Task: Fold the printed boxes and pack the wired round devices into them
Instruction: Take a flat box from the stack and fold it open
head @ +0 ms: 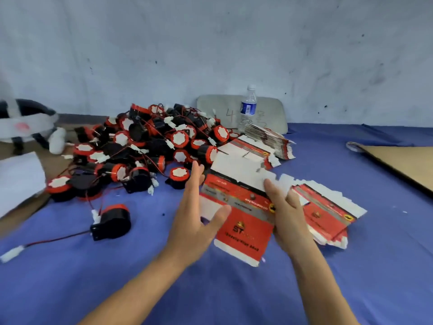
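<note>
Right hand (288,219) grips blurred printed box (244,233); left hand (192,219) touches its edge.

Left hand (194,221) flat, right hand (288,219) curled

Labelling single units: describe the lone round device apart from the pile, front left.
The lone device is a black, round, plastic-looking body with a red rim, lying on its side on the blue cloth, black bracket at its base. Red wire runs to a far white connector; a second white connector sits beside it. No hand touches it.
</note>
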Demonstrator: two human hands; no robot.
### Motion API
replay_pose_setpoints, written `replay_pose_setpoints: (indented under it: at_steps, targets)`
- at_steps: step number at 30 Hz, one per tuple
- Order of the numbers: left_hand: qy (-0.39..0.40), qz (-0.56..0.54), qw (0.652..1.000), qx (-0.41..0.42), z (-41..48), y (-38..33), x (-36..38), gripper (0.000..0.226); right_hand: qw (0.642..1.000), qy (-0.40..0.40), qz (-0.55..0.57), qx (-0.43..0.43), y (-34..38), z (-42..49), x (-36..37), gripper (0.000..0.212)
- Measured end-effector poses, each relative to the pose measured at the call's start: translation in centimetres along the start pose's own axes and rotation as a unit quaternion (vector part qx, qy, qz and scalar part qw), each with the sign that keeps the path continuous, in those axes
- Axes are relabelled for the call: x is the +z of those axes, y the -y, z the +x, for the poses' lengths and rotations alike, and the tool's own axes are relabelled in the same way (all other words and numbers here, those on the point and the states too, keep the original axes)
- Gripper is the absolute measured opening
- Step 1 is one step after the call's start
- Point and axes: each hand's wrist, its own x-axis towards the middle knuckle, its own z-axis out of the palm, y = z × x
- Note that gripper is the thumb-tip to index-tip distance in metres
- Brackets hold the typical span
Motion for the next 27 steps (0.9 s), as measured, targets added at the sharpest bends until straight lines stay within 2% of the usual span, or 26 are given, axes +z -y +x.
replay_pose_setpoints:
  at_steps: [3, 5, 7, 8, 11, 13, 16, 19, 21, 23, 27]
  targets:
    - [-0.065, 0.038, 0.997, -0.016, -0.7, 1.5, -1.4, 0.098, 0.998, 0.054, -0.029, -0.032, 0.0, 0.5, 4.7, 0.011]
    - [-0.106, 0.048, 0.993, -0.03, -0.9, 2.4, -2.1, 0.105, 0.994, 0.088, -0.013, -0.057, -0.7, 0.7, 6.4, 0.019]
    - [-0.133, 0.032, 0.99, -0.024, -0.9, 2.7, -2.7, 0.098, 0.993, 0.107, 0.014, -0.051, -1.3, 0.5, 6.7, 0.028]
    - [-0.137, 0.035, 0.99, -0.014, -0.7, 2.8, -3.1, 0.091, 0.991, 0.121, 0.02, -0.045, -1.8, 0.4, 6.6, 0.03]
    - [-0.115, 0.099, 0.988, 0.028, -0.1, 2.7, -3.9, 0.069, 0.988, 0.147, 0.002, -0.047, -3.3, 0.0, 6.3, 0.019]
    - [-0.105, 0.14, 0.984, 0.043, 0.2, 2.7, -4.2, 0.062, 0.985, 0.156, -0.038, -0.059, -3.9, -0.1, 6.3, 0.029]
    - [-0.102, 0.138, 0.984, 0.043, 0.2, 2.6, -4.4, 0.062, 0.977, 0.178, -0.075, -0.085, -4.3, -0.1, 6.4, 0.032]
    - [-0.104, 0.106, 0.987, 0.054, 0.1, 2.7, -4.1, 0.068, 0.97, 0.173, -0.109, -0.127, -4.5, 0.2, 6.1, 0.012]
    - [-0.106, 0.087, 0.988, 0.066, -0.1, 2.9, -3.6, 0.075, 0.964, 0.166, -0.133, -0.162, -4.5, 0.4, 5.8, 0.008]
    - [-0.116, 0.073, 0.988, 0.072, -0.3, 3.0, -3.2, 0.082, 0.953, 0.178, -0.15, -0.196, -4.5, 0.4, 5.7, 0.013]
    - [-0.125, 0.031, 0.99, 0.054, -0.4, 3.2, -3.2, 0.082, 0.942, 0.204, -0.164, -0.211, -3.9, 0.5, 5.8, 0.04]
